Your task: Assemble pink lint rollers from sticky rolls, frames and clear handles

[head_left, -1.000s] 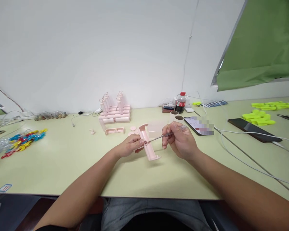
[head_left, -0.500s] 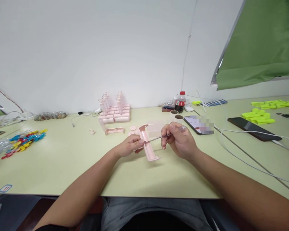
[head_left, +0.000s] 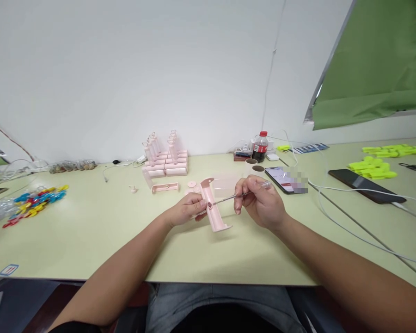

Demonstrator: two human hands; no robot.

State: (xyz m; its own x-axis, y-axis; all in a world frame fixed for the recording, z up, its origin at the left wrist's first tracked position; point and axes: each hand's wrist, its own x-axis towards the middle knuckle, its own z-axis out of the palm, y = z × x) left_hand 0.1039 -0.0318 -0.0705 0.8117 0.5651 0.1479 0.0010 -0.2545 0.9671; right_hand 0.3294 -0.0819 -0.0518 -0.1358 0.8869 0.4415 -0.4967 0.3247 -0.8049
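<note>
Closed on its left edge, my left hand [head_left: 187, 210] holds a pink plastic half-shell [head_left: 215, 217] above the table, its hollow side facing up and toward the right. My right hand [head_left: 261, 203] grips a screwdriver [head_left: 225, 199] by its clear handle. The thin metal shaft slants left, and its tip is at the small round hole midway along the shell. Whether a screw sits in the hole is too small to tell. Behind lie another pink shell [head_left: 165, 188], pink discs [head_left: 192, 184] and a clear plastic sheet [head_left: 225, 182].
Pink boxes with upright tubes [head_left: 166, 162] stand against the wall. A cola bottle [head_left: 260, 147], a phone [head_left: 284, 179] and a darker phone [head_left: 365, 185] with a white cable are on the right. Colourful small pieces [head_left: 38, 203] lie far left; neon-yellow items [head_left: 372, 167] lie far right.
The screwdriver has turned slightly in my right hand and that hand sits a touch farther right. The pink half-shell stays nearly in place in my left hand.
</note>
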